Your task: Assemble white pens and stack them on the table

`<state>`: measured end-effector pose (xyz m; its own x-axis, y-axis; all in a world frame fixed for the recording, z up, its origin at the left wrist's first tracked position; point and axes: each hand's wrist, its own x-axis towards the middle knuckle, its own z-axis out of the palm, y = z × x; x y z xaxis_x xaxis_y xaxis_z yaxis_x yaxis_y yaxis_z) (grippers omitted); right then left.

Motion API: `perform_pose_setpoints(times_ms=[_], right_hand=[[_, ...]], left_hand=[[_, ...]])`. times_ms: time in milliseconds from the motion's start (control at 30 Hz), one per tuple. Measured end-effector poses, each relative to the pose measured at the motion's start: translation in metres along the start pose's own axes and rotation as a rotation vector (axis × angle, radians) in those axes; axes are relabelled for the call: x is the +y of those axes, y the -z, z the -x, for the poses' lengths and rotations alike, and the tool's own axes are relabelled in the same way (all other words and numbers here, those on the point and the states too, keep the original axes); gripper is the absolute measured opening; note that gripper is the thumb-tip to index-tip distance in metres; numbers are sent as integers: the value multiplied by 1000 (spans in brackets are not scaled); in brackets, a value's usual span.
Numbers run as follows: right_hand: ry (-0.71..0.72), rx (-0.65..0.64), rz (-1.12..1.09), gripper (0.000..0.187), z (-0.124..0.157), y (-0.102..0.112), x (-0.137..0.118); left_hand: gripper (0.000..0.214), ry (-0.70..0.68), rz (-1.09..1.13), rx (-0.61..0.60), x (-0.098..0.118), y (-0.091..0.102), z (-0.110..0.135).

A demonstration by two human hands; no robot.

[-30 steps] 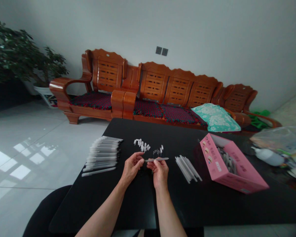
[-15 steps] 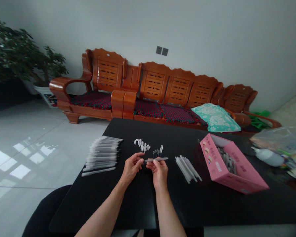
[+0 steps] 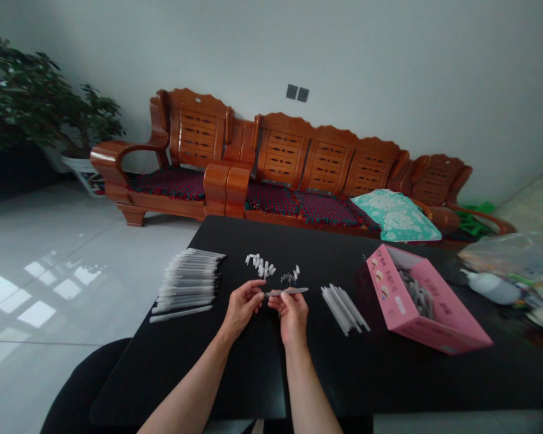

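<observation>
Over a black table (image 3: 235, 386), my right hand (image 3: 293, 312) pinches a thin grey-white pen barrel (image 3: 294, 291) held level, pointing right. My left hand (image 3: 243, 304) is closed in a pinch at the barrel's left end, on a small part too tiny to name. A row of finished white pens (image 3: 189, 282) lies to the left. Small white caps (image 3: 260, 266) lie beyond my hands, beside a small cluster of clear parts (image 3: 289, 279). A bundle of white tubes (image 3: 344, 307) rests to the right.
An open pink box (image 3: 428, 307) with grey pieces stands at the right, with a white bottle (image 3: 491, 286) and plastic bags (image 3: 511, 253) past it. Behind the table stands a wooden sofa set (image 3: 298, 169). A potted plant (image 3: 31, 102) is at the far left.
</observation>
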<state>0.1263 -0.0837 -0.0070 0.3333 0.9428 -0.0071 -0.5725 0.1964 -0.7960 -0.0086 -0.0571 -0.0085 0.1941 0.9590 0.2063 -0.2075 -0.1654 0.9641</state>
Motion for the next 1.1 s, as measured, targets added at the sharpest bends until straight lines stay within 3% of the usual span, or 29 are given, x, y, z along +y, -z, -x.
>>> perform_pose_setpoints(times_ms=[600,767,1100], right_hand=[[0,-6,5,27,1,-2,-2],[1,-16,3,27,1,-2,-2],[-1,-6,9,28,0,0,-1]], left_hand=[[51,-34,23,30,0,-1,1],[42,-23,-28,23,-1,-2,2],[44,-4,-26,23,-2,-3,2]])
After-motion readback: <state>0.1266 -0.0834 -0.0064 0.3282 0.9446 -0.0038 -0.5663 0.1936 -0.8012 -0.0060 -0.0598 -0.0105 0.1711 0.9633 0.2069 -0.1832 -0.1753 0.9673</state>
